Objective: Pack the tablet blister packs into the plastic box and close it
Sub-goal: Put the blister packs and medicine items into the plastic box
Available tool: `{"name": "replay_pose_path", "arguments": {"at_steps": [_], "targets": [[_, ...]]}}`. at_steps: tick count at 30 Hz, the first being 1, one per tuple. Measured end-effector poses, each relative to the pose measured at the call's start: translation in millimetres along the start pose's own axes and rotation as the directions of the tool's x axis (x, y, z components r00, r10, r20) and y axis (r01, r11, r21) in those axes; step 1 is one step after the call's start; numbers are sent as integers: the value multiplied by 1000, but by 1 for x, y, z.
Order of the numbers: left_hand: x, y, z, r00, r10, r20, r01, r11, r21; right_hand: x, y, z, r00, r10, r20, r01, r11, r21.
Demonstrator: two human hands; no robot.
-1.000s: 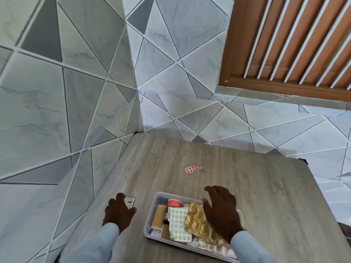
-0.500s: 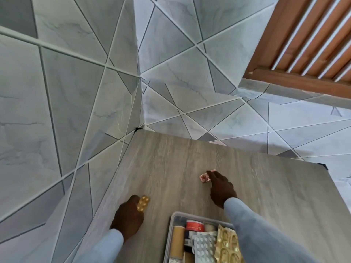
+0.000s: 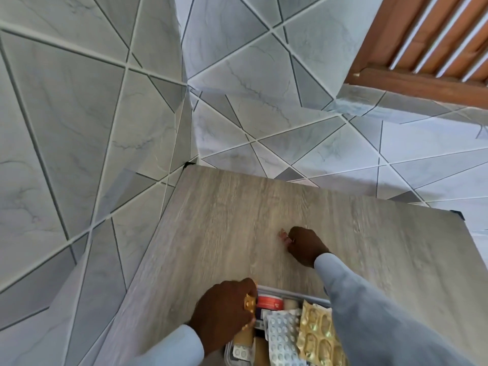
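Observation:
A clear plastic box (image 3: 290,294) sits at the near edge of the wooden table (image 3: 224,220), open and holding a white blister pack (image 3: 281,336), a large gold blister pack (image 3: 318,331) and a red-capped jar (image 3: 269,302). My left hand (image 3: 224,310) is over the box's left end, shut on a small orange-gold blister pack (image 3: 250,303). My right hand (image 3: 306,245) is farther out on the table, its fingers pinching a small pink blister pack (image 3: 284,235) that is lifted at one end. No lid is in view.
Grey marble-pattern tiled walls close in behind and to the left of the table. A brown wooden slatted frame (image 3: 422,48) is at the upper right. The table's far right corner (image 3: 458,213) is in view.
My left hand has carried the orange-gold pack rightward from the table's left side to over the box. My right hand, which was reaching the pink pack, now pinches it.

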State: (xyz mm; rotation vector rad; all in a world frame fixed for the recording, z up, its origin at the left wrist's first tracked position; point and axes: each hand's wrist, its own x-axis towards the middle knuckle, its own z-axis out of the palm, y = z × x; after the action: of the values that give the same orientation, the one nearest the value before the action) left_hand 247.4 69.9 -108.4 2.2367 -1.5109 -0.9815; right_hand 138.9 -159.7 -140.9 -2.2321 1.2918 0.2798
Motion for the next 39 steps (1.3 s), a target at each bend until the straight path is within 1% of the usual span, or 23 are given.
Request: {"name": "replay_pose_path", "arguments": {"at_steps": [2,4,5,7,8,10,11,13,15,18,20,22,24,27,29,30,32,35,37,39], "targets": [[-4,3,1,999,26,46,-32,990,138,-17,0,-11,996,-58,-61,66,989,134],[-8,5,4,995,10,103,-30,980,198,-44,-5,-22,989,-59,-136,98,949,301],[-9,5,6,993,0,122,-27,975,221,-59,-7,-23,989,-48,-143,103,908,405],[-11,7,12,993,3,121,-37,961,275,-96,-7,-18,994,-65,-87,102,823,558],[-12,10,15,994,10,107,-41,954,296,-117,-7,-13,994,-94,-48,104,814,572],[-13,14,18,998,-11,65,-8,957,290,-149,-6,3,988,-154,30,112,826,553],[-14,19,18,999,-33,35,23,966,259,-162,-4,9,984,-174,43,124,835,535],[-18,23,18,997,-65,-47,73,979,188,-177,0,18,974,-222,33,180,859,478],[-21,22,17,988,-86,-128,102,988,118,-183,6,18,969,-246,3,226,894,386],[-29,24,21,961,-143,-236,162,985,66,-191,37,5,967,-205,-153,244,919,309],[-35,23,24,930,-196,-311,207,978,3,-197,66,-7,959,-119,-257,207,913,350],[-45,22,32,902,-253,-350,250,967,-55,-206,97,-17,941,-35,-337,195,870,452],[-54,22,47,883,-282,-377,253,959,-124,-215,125,-21,941,21,-338,162,848,504],[-66,27,64,869,-338,-362,268,935,-231,-221,149,-5,980,18,-201,95,836,540],[-70,32,70,861,-353,-365,283,931,-232,-222,154,14,984,-51,-173,130,867,481],[-71,34,72,857,-361,-369,289,928,-237,-222,153,23,980,-107,-170,170,892,419],[-75,42,72,848,-391,-357,314,915,-254,-221,144,39,965,-218,-143,254,908,333],[-77,50,73,843,-414,-342,337,904,-264,-218,127,42,952,-267,-147,299,912,281],[-79,51,74,847,-413,-333,335,903,-268,-218,119,37,936,-275,-221,336,885,321],[-79,48,72,842,-428,-329,322,887,-330,-220,125,31,942,-165,-291,279,868,410]]}}
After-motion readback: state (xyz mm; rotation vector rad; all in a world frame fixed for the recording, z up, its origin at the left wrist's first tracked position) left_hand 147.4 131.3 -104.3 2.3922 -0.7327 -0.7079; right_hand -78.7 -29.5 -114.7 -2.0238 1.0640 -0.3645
